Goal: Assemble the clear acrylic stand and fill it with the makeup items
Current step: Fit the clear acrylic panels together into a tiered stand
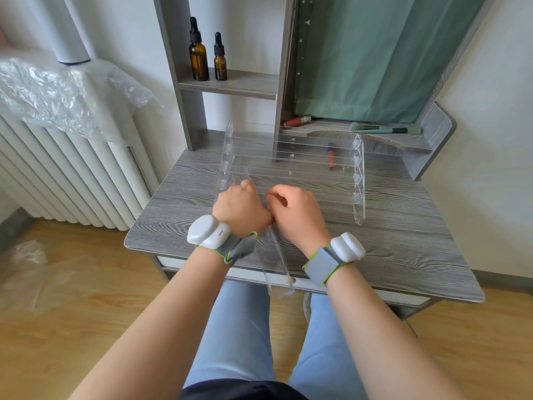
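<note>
Acrylic first: the clear tiered acrylic stand [291,168] sits mid-desk, its stepped side panels upright and its slats running left to right. I read it as light, stiff, slippery and easily scratched, best taken by the panel edges. My left hand [240,209] and right hand [297,212] are both curled at its near edge, apparently pinching a loose clear acrylic strip [277,255] that reaches back past the desk's front; the exact grip I cannot tell. Beyond lie a red lipstick tube [331,157], teal makeup brushes [383,129], the grey woodgrain desk [403,241], two amber dropper bottles [206,54] shelved, and a white radiator [57,168] at left.
</note>
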The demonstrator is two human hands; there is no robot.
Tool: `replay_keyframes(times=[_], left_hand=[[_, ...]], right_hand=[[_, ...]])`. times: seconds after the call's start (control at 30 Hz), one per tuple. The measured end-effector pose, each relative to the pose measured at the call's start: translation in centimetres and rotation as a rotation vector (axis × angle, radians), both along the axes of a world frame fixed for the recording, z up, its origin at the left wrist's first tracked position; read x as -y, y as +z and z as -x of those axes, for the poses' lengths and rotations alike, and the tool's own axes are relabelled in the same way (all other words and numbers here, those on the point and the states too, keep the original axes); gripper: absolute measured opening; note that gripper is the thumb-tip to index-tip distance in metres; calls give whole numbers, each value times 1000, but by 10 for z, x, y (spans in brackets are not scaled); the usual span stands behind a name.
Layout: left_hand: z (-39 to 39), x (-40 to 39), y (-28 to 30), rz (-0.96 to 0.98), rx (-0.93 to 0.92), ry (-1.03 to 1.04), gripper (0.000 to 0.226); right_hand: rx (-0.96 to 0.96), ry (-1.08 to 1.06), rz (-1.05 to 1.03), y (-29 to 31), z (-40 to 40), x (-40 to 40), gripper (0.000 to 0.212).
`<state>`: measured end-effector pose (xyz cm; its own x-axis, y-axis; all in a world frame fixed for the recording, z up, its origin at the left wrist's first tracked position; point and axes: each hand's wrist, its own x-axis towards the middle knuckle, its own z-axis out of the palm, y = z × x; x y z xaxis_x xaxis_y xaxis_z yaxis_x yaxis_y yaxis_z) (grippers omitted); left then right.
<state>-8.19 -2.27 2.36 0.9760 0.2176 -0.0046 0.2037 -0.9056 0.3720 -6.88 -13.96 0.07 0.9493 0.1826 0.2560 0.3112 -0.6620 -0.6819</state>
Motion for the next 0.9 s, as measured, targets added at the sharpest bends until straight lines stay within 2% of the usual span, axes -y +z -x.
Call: replay_keyframes(times=[0.07,0.17,0.2,0.3,0.43,0.5,0.63,0.73,0.9], left_hand=[[3,1,-3,59,2,-15,27],[6,-6,-2,290,-30,-41,11],[7,-10,-1,313,-3,-20,9],[8,-23,1,172,193,109,3],[9,-46,-10,120,359,201,19],[9,-56,-19,144,373,202,27],[9,-64,-33,273,317,213,42],[10,-65,-38,339,310,210,42],[6,-62,-37,346,335,220,29]], right_hand=[[-68,20,7,4,0,0,17],[-124,28,28,9,-1,0,19],[-127,27,41,10,-1,1,18],[-125,49,113,10,1,-1,23],[-89,110,330,6,10,-9,49],[-22,109,430,3,13,-12,49],[43,102,475,1,15,-13,51],[86,79,527,2,13,-8,60],[137,86,573,5,8,-1,60]])
